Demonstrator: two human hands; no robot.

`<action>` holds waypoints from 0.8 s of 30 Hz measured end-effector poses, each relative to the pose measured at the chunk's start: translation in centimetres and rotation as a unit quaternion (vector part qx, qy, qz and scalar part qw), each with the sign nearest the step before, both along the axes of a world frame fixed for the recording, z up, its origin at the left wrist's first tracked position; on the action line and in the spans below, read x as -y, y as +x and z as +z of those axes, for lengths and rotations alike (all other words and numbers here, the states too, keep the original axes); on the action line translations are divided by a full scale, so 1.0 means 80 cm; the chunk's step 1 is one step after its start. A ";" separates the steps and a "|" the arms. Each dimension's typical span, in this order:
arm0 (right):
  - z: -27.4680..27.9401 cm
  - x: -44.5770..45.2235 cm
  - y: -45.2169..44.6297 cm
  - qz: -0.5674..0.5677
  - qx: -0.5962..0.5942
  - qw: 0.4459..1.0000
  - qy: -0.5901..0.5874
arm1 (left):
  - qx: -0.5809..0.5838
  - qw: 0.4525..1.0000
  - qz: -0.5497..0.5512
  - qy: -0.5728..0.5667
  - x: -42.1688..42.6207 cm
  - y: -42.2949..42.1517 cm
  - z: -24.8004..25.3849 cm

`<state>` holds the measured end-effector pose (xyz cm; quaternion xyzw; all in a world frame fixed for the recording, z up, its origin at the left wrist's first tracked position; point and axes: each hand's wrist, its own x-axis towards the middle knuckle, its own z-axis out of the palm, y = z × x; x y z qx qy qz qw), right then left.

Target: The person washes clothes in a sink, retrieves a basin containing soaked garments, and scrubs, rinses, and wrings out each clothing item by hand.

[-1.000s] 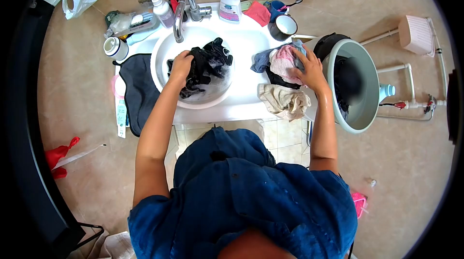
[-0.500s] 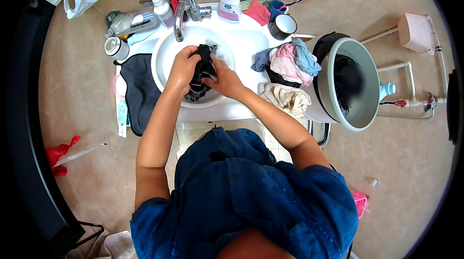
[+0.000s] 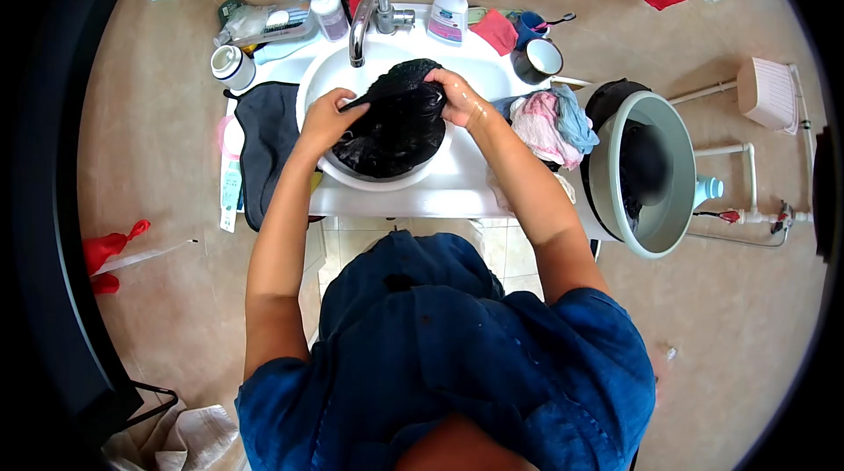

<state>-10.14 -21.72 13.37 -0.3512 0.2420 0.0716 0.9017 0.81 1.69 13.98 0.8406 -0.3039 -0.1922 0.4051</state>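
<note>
A wet black cloth (image 3: 391,124) is spread across the white sink basin (image 3: 316,84), covering most of its inside. Its exact kind does not show. My left hand (image 3: 327,122) pinches the cloth's left edge between thumb and fingers. At the upper right edge, my right hand (image 3: 459,98) grips the same cloth, with wet suds on the wrist. Above the basin the chrome faucet (image 3: 360,31) hangs over its rear rim; no running water can be made out.
Behind the basin stand a pump bottle (image 3: 328,12) and a white detergent bottle (image 3: 448,14). A dark mat (image 3: 266,141) lies at the left. To the right are a dark mug (image 3: 538,60), piled pink and blue cloths (image 3: 549,126) and a grey bucket (image 3: 681,225) holding dark cloth.
The black cloth went from bunched up between my hands to spread wide over the basin. My right hand moved right and up, away from my left. The camera view shifted slightly.
</note>
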 end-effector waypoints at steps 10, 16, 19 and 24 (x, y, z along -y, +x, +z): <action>0.022 -0.003 -0.007 0.075 0.094 0.990 0.078 | -0.310 0.945 -0.052 -0.089 0.032 -0.031 -0.044; 0.047 0.031 -0.015 0.064 0.057 0.952 -0.295 | -0.492 0.849 0.062 -0.180 0.016 -0.024 -0.033; 0.002 0.057 -0.012 0.031 0.055 0.909 -0.411 | -0.481 0.849 0.071 -0.206 0.016 -0.022 -0.027; -0.022 0.050 -0.017 -0.066 -0.022 0.704 -0.707 | -0.189 0.973 0.071 -0.112 0.026 -0.008 -0.055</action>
